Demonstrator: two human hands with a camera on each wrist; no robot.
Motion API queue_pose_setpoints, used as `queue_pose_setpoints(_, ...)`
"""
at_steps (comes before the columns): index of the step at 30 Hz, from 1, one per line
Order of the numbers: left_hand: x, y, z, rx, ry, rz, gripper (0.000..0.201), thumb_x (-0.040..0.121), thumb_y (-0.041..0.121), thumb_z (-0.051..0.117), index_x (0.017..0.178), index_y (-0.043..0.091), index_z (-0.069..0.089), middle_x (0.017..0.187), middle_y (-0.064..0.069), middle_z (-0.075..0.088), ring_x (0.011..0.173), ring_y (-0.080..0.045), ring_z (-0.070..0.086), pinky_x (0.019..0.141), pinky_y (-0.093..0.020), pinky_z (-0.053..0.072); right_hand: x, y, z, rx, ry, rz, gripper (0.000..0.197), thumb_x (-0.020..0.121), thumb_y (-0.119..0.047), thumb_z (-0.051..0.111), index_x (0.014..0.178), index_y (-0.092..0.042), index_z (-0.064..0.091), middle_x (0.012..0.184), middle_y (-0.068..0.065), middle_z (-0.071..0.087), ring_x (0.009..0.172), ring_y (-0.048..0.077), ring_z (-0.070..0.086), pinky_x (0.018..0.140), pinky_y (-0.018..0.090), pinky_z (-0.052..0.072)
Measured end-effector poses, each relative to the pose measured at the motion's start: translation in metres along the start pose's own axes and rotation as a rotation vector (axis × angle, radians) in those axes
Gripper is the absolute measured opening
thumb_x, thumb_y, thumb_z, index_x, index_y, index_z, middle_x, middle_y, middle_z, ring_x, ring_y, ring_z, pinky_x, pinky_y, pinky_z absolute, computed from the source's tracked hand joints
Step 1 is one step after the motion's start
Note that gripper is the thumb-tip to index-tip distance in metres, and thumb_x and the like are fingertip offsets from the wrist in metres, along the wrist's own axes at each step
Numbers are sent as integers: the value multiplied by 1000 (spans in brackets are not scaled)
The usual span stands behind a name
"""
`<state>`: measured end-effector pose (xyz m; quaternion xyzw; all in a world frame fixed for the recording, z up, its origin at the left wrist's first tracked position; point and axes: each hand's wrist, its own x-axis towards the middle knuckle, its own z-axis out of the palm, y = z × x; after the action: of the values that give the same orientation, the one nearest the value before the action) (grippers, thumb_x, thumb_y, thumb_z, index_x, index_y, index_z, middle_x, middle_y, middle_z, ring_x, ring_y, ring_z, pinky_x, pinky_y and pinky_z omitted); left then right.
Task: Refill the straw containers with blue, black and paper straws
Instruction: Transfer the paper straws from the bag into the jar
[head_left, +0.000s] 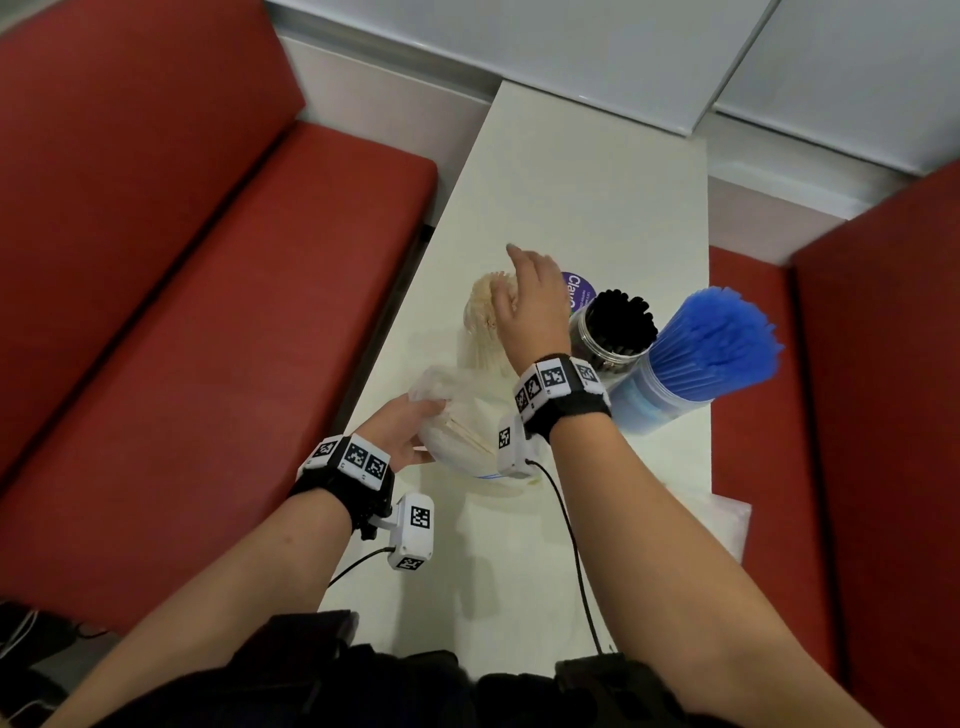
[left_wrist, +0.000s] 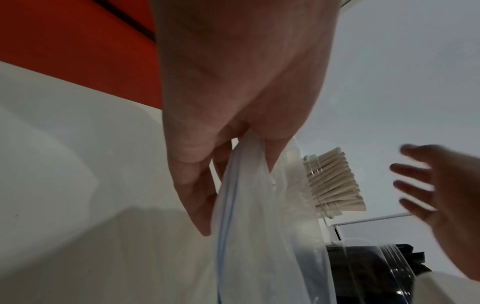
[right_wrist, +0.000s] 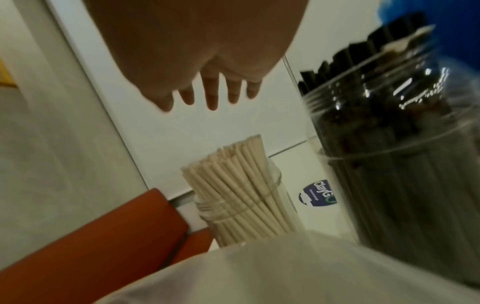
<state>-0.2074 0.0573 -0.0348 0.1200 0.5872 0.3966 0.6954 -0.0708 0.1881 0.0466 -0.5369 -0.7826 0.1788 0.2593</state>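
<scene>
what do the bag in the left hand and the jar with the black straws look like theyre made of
Bag: thin clear plastic film, apparently; it creases softly, shows through, and has a blue zip strip along its mouth.
Jar of black straws: rigid clear material with bright glints and moulded ridges, likely plastic, possibly glass.

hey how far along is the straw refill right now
Looks done: the blue straws and black straws fill their jars. In hand: the left hand grips the plastic bag holding a few paper straws; the right hand hovers open over their jar. Left: those last few.
</scene>
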Motion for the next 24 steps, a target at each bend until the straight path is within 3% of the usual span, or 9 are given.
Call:
queue_pose_setpoints(2, -1, -1, 4, -29, 1, 26, 31, 101, 19, 57, 132, 17, 59, 125, -12, 69, 102, -26, 69, 73, -38, 58, -20, -7, -5, 252, 82, -8, 27, 94, -17, 47, 114, -14, 64, 107, 6, 67, 100, 20, 60, 87, 35, 47)
queue_pose_setpoints(4, -1, -3, 8, -64, -13, 65, 35, 104, 16, 53, 138, 7, 55, 130, -19, 65, 110, -31, 66, 81, -40, 56, -48, -7, 2, 336, -164, 89, 19, 93, -12, 47, 103, -18, 61, 88, 3, 67, 73, 14, 58, 67, 28, 45)
queue_pose_setpoints(6, -4, -3, 11, -72, -27, 105, 37, 105, 13, 52, 139, -1, 52, 129, -25, 64, 108, -33, 66, 80, -37, 57, -80, 2, 16, 314, -461, 176, 21, 93, -10, 54, 113, -17, 55, 101, 6, 65, 84, 16, 59, 77, 28, 47)
queue_pose_setpoints(8, -8, -3, 14, -64, -66, 133, 38, 104, 10, 52, 138, -7, 51, 123, -26, 64, 96, -30, 68, 73, -33, 60, -109, 13, 27, 312, -616, 254, 40, 88, -8, 62, 124, -12, 47, 118, 9, 55, 101, 21, 57, 83, 27, 45)
queue_pose_setpoints(11, -14, -8, 17, -73, -130, 145, 38, 102, 3, 51, 138, -10, 49, 123, -28, 63, 92, -29, 69, 72, -34, 61, -139, 21, 37, 381, -565, 376, 57, 85, -5, 60, 135, -17, 36, 108, 7, 58, 90, 25, 62, 68, 28, 48)
queue_pose_setpoints(14, -21, -12, 22, -85, -143, 151, 39, 101, 4, 53, 138, -6, 50, 127, -26, 63, 94, -28, 69, 77, -33, 59, -152, 27, 39, 428, -435, 435, 55, 86, -3, 56, 134, -21, 37, 99, 8, 64, 88, 29, 64, 75, 37, 51)
queue_pose_setpoints(18, -29, -13, 23, -88, -155, 161, 35, 102, 4, 53, 136, -2, 54, 109, -15, 73, 89, -22, 74, 70, -28, 60, -157, 33, 31, 504, -504, 417, 51, 86, 2, 54, 131, -16, 40, 97, 0, 60, 90, 22, 59, 73, 28, 46)
queue_pose_setpoints(21, -31, -12, 24, -81, -93, 178, 35, 103, 2, 49, 138, -2, 52, 111, -15, 70, 89, -23, 71, 69, -29, 60, -149, 35, 26, 507, -525, 403, 44, 84, 1, 66, 124, -9, 52, 103, 4, 63, 93, 19, 59, 73, 22, 44)
queue_pose_setpoints(24, -33, -11, 24, -107, -38, 182, 35, 103, -2, 45, 138, -2, 51, 107, -16, 68, 84, -24, 70, 61, -30, 60, -140, 38, 19, 536, -571, 415, 30, 82, -16, 80, 107, -7, 67, 82, -1, 63, 73, 12, 56, 68, 23, 44)
